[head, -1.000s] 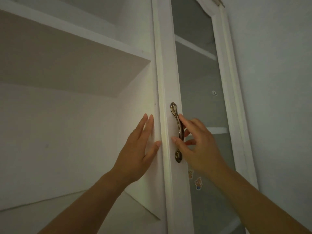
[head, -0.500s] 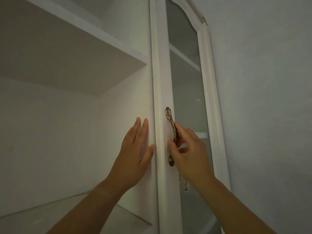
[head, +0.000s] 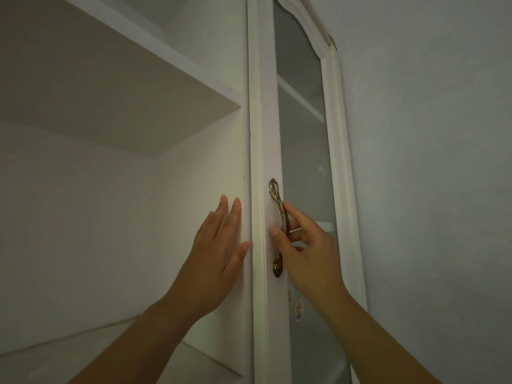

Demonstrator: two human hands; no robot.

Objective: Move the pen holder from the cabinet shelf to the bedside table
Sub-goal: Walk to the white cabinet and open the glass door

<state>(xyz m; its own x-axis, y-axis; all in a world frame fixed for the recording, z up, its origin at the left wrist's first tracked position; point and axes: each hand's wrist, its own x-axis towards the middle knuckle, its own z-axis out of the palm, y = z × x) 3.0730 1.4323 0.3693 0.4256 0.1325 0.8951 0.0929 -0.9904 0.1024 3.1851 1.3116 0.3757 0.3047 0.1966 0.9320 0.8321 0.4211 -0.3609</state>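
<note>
A white cabinet stands in front of me with its left half open, showing bare white shelves (head: 116,87). No pen holder is in view. My left hand (head: 219,253) lies flat, fingers spread, against the inner side wall by the door's edge. My right hand (head: 304,250) curls around the brass door handle (head: 278,225) on the white frame of the glass door (head: 302,151), thumb on the frame side and fingers behind the handle.
Behind the frosted glass I make out more white shelves (head: 302,101). Small stickers (head: 298,309) sit low on the glass. A plain grey wall (head: 429,162) runs along the right of the cabinet. A lower shelf (head: 83,353) shows at bottom left.
The door has swung further toward the cabinet, its glass looking narrower. My right hand has closed more around the handle; my left hand stays flat against the inner wall.
</note>
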